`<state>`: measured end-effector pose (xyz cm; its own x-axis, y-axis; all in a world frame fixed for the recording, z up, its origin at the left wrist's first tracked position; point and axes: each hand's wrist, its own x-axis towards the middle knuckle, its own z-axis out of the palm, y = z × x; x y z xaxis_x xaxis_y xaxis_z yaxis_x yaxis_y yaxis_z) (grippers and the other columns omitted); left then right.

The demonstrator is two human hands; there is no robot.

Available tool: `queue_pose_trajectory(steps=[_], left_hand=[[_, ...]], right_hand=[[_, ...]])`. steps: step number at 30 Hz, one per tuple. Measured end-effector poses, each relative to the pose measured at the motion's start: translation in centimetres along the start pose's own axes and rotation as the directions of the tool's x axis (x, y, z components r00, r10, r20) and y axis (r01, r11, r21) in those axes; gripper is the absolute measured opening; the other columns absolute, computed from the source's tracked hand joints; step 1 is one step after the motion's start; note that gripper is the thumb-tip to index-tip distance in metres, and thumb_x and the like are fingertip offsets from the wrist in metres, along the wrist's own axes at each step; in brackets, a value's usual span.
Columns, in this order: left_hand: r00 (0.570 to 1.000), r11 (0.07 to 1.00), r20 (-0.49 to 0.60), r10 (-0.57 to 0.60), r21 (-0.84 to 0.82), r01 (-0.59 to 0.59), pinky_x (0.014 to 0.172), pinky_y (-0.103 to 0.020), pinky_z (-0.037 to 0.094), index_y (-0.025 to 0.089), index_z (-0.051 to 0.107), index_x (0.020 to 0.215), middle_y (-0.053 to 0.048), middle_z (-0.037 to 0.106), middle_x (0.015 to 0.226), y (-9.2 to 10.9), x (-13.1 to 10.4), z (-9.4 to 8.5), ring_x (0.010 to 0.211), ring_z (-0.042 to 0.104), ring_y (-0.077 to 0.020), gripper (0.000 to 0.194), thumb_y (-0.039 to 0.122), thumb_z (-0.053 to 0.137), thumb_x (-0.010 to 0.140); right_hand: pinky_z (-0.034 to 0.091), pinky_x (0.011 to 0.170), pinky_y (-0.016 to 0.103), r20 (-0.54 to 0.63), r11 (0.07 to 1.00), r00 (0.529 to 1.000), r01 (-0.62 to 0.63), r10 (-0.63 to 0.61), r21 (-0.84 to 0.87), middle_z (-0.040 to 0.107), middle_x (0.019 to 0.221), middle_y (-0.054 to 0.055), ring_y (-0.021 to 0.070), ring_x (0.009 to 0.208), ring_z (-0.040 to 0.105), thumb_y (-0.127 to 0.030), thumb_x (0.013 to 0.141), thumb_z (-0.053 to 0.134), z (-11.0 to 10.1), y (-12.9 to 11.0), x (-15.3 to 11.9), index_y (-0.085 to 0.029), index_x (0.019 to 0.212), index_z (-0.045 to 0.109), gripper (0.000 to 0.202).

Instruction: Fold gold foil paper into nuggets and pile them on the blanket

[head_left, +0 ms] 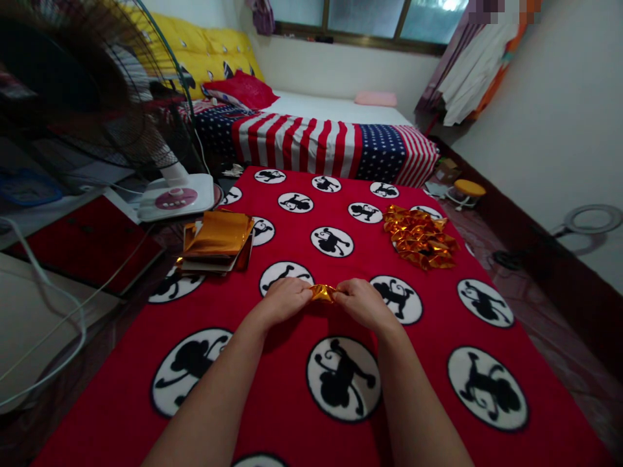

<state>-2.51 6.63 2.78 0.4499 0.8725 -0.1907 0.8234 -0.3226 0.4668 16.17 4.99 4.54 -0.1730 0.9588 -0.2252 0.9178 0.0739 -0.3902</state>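
Note:
Between my two hands is a small piece of folded gold foil paper (323,294), shiny and creased, just above the red cloth. My left hand (287,299) pinches its left end, and my right hand (363,303) pinches the right end. Both sets of fingers are closed, and the fingertips hide the ends of the paper. Off to the left lies a stack of flat gold foil paper sheets (221,233), some with pale undersides. On the right sits a heap of folded gold foil pieces (419,237), twisted and glossy.
A red cloth with monkey prints (335,408) covers the table. An electric fan (175,194) stands at the left beside a white cable (80,318). Beyond the table is a bed with a striped, starred cover (311,143). A yellow-topped stool (470,188) is by the right wall.

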Motion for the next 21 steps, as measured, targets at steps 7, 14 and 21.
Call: queue_pose_trajectory(steps=[7,14,21], left_hand=[[1.0,0.998,-0.001,0.013,-0.06,-0.013,0.059,-0.027,0.032,0.019,0.061,0.064,-0.003,0.064,0.073,-0.73,0.15,0.13,0.067,0.054,-0.0165,0.039,0.027,0.03,0.087],[0.999,0.996,-0.029,-0.022,-0.093,0.02,0.055,-0.028,0.027,0.019,0.059,0.061,-0.002,0.062,0.067,-0.66,0.21,0.27,0.063,0.052,-0.0156,0.037,0.029,0.033,0.086],[0.999,0.998,-0.035,-0.022,-0.055,0.02,0.057,-0.028,0.028,0.019,0.064,0.069,-0.004,0.066,0.072,-0.37,0.16,0.36,0.066,0.056,-0.0178,0.038,0.03,0.032,0.088]], right_hand=[[0.02,0.051,0.027,-0.006,1.0,1.0,-0.005,0.005,0.002,0.061,0.062,0.001,0.011,0.057,0.048,-0.022,0.078,0.048,-0.19,0.07,-0.16,-0.018,0.062,0.065,0.023],[0.018,0.049,0.027,-0.019,0.999,1.0,0.007,-0.007,0.034,0.054,0.055,0.001,0.0105,0.053,0.042,-0.022,0.073,0.046,-0.35,0.17,-0.43,-0.018,0.056,0.058,0.021],[0.018,0.051,0.028,-0.018,0.999,0.999,0.039,-0.039,0.026,0.054,0.056,0.002,0.0109,0.055,0.043,-0.022,0.072,0.047,-0.15,-0.07,-0.35,-0.017,0.057,0.058,0.019]])
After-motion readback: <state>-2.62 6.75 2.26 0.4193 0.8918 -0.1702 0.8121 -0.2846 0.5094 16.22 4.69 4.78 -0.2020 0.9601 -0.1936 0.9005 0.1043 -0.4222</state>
